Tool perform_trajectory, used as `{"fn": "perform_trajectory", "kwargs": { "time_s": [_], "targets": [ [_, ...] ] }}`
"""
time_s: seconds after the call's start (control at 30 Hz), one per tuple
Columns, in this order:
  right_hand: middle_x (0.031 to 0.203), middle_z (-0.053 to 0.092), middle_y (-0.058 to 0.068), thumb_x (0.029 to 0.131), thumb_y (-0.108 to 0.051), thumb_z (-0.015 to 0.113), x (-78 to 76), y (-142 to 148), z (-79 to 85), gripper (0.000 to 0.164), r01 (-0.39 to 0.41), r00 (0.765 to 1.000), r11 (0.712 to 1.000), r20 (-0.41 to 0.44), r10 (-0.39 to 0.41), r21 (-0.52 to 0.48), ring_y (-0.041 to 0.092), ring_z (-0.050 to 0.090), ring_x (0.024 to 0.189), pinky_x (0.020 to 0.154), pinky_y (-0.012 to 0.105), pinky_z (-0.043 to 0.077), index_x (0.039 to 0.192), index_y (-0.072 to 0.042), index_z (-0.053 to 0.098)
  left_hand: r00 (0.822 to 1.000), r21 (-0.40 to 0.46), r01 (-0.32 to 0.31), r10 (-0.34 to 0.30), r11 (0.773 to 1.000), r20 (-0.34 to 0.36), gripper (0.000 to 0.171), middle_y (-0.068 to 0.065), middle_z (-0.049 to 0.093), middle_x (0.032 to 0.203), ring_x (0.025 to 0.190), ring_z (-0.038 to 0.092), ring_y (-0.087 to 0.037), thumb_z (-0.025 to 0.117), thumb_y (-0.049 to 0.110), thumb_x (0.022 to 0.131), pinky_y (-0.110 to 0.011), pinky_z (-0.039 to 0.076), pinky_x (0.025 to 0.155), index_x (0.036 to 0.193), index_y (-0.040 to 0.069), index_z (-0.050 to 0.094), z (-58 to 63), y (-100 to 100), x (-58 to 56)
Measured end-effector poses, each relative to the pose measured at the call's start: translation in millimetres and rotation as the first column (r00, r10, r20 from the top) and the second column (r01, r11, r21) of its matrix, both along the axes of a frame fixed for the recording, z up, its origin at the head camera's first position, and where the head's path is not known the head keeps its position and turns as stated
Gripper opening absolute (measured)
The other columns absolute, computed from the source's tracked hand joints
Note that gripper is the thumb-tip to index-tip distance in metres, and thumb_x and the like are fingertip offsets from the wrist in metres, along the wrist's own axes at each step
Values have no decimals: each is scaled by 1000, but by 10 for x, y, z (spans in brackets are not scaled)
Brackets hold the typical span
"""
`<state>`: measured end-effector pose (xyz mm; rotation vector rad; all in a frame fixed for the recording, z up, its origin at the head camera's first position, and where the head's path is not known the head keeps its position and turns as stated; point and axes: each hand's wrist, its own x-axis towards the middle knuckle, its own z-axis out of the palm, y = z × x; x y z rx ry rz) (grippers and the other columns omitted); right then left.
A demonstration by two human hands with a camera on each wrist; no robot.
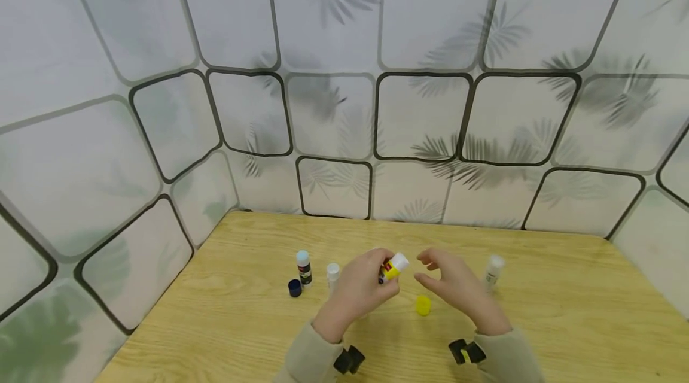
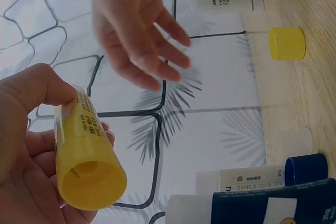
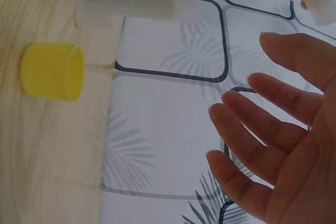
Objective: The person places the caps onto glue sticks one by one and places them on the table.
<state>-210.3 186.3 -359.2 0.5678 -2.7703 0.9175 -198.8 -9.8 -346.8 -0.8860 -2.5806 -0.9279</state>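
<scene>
My left hand (image 1: 359,288) grips a yellow glue stick (image 1: 392,269) around its barrel. The stick is tilted, its white end pointing up and to the right. In the left wrist view its hollow yellow end faces the camera, with the thumb on the printed label. Just to the right, my right hand (image 1: 457,288) hovers apart from the stick, fingers spread and loosely bent around nothing. A yellow cap (image 1: 423,305) sits on the table between and below the two hands.
On the wooden table (image 1: 226,323), a dark blue glue stick (image 1: 304,270) stands at the left beside a dark blue cap (image 1: 294,288). One white glue stick (image 1: 333,273) is partly hidden behind my left hand. Another white glue stick (image 1: 493,271) stands beyond my right hand. Patterned cloth (image 1: 334,114) encloses the back and sides.
</scene>
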Motion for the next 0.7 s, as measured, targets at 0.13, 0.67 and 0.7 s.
{"fn": "perform_trajectory", "kwargs": {
  "time_s": [0.13, 0.67, 0.7],
  "targets": [
    [95, 59, 8, 78, -12, 67, -73, 17, -127, 27, -3, 999, 1000, 48, 2, 31, 24, 57, 83, 69, 36, 48, 101, -2, 58, 1000, -12, -1, 1, 1000, 6, 32, -1, 57, 88, 62, 46, -3, 60, 13, 75, -14, 39, 52, 105, 3, 56, 2, -1, -3],
    [99, 56, 12, 70, -2, 69, -80, 29, -400, 34, -102, 936, 984, 350, 44, 147, 28, 52, 93, 79, 48, 40, 102, -1, 57, 1000, 46, 8, -8, 999, 6, 36, 2, 57, 86, 62, 46, -3, 59, 11, 72, -14, 39, 51, 107, 4, 57, -21, -11, 1],
    [99, 57, 11, 69, -1, 68, -79, 26, -408, 34, -104, 931, 983, 362, 42, 154, 28, 52, 93, 79, 48, 40, 101, -1, 57, 1000, 46, 8, -8, 999, 7, 36, 2, 57, 86, 62, 46, -3, 59, 11, 72, -14, 39, 52, 107, 4, 57, -18, -14, 3]
  ]
}}
